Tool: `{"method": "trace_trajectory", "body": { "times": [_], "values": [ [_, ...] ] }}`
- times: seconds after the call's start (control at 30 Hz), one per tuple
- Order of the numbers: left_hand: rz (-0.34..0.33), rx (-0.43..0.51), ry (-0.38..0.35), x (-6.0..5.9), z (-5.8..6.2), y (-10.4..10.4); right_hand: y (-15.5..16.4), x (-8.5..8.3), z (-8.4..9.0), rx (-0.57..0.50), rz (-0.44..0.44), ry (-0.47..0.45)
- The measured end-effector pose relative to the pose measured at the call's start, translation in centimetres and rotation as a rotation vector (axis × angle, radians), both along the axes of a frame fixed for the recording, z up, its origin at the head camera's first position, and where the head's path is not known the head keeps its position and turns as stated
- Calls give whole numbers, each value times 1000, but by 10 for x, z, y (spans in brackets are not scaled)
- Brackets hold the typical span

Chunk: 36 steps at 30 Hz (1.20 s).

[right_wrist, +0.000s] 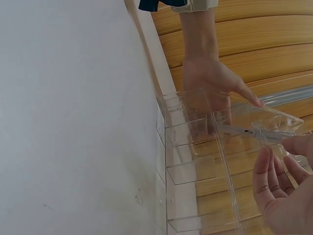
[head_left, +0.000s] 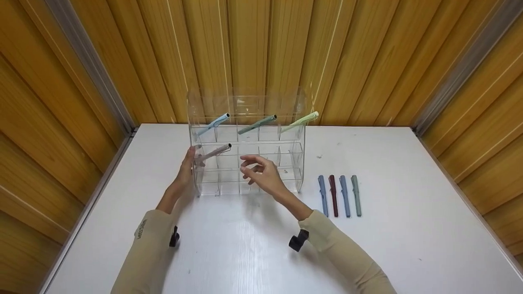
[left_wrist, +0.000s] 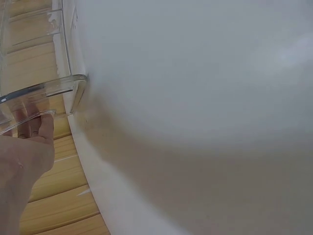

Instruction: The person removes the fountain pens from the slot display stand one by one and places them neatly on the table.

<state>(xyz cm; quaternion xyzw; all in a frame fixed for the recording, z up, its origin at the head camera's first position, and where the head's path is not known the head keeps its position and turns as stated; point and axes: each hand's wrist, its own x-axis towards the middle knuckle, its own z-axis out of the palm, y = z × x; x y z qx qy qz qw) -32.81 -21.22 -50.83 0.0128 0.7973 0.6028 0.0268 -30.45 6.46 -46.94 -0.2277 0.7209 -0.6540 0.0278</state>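
Note:
A clear acrylic display rack [head_left: 249, 176] with tiered compartments stands on the white table. At its left side wall is my left hand [head_left: 186, 167], its fingers straight against the acrylic and the thumb spread. A greyish pen [head_left: 214, 152] leans in the lower tier's leftmost compartment, clip end up. Just right of that pen, in front of the rack, hovers my right hand [head_left: 263, 173], fingers loosely bent and holding nothing. Along the top tier lean a light blue pen [head_left: 214, 124], a dark green pen [head_left: 258, 124] and a pale green pen [head_left: 300, 121].
Right of the rack, a blue pen [head_left: 322, 196], a dark red pen [head_left: 334, 196], another blue pen [head_left: 345, 196] and a grey-green pen [head_left: 356, 196] lie side by side on the white table [head_left: 408, 228]. Wood-look panels [head_left: 253, 49] enclose the back and sides.

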Motion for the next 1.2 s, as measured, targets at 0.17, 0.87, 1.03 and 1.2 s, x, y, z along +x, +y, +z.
{"method": "trace_trajectory", "body": {
  "times": [0.17,0.87,1.03,1.2],
  "values": [
    [-18,-1,3,-1,-2,-1,-10,-5,6,-39,-6,-23],
    [20,10,-19,1,1,3,-57,-27,15,-170,79,-208],
    [23,8,-22,1,0,1,-61,-29,12,-169,74,-210],
    [10,32,-15,3,6,3,-58,-28,10,-201,58,-183]
  ]
}}
